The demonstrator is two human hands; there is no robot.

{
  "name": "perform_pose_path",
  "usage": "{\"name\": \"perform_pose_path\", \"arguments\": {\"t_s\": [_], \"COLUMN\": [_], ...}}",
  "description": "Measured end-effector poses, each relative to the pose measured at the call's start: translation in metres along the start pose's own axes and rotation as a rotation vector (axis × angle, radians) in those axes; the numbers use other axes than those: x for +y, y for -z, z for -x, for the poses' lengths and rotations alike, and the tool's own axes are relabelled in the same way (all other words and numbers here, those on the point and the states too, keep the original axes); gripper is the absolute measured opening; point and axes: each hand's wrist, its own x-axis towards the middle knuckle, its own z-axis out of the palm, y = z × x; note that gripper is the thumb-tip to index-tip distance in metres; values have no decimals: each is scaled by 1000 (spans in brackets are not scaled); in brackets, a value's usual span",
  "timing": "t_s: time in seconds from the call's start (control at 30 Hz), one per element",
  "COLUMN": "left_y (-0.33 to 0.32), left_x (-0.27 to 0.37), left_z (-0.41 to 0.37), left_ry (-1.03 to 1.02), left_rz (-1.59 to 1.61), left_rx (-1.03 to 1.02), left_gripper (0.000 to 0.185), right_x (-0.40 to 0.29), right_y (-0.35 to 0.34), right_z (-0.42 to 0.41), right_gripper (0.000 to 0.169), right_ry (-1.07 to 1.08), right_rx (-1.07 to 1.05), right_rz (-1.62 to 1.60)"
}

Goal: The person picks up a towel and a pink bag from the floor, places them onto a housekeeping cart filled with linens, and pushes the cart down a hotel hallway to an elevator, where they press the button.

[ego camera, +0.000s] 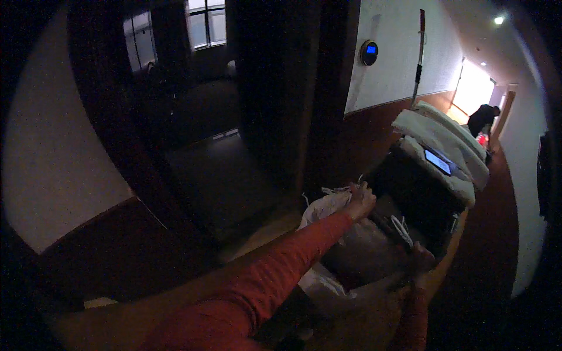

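Below me, at the near end of a cart, hangs a large pale cloth bag (322,281) with a wide mouth and a dark inside. My left hand (362,202), at the end of a red sleeve, is closed on the far rim of the bag, near some white strings. At the bag's right side is my right hand (421,259), beside a loop of white cord (401,229); dimness hides what its fingers hold. Beyond the hands, folded white towels (439,136) lie on the dark cart (408,188), with a lit phone (437,162) on them.
A dark doorway (206,175) opens on the left, with windows behind it. On the corridor wall are a round lit panel (369,53) and an upright pole (419,66). Farther down the corridor a person in dark clothes (480,118) bends forward near a red object (483,139).
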Motion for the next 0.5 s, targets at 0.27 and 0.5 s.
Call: {"name": "perform_pose_path", "arguments": {"t_s": [0.27,0.5], "left_y": [9,-21], "left_x": [16,-12], "left_z": [-32,-53], "left_ry": [154,101], "left_rz": [5,-108], "left_rx": [-259,-424], "left_gripper": [15,20], "right_x": [36,-2], "right_y": [-29,-25], "right_z": [-4,-25], "right_gripper": [24,50], "right_ry": [-22,-125], "right_rx": [-235,-195], "right_rz": [55,22]}}
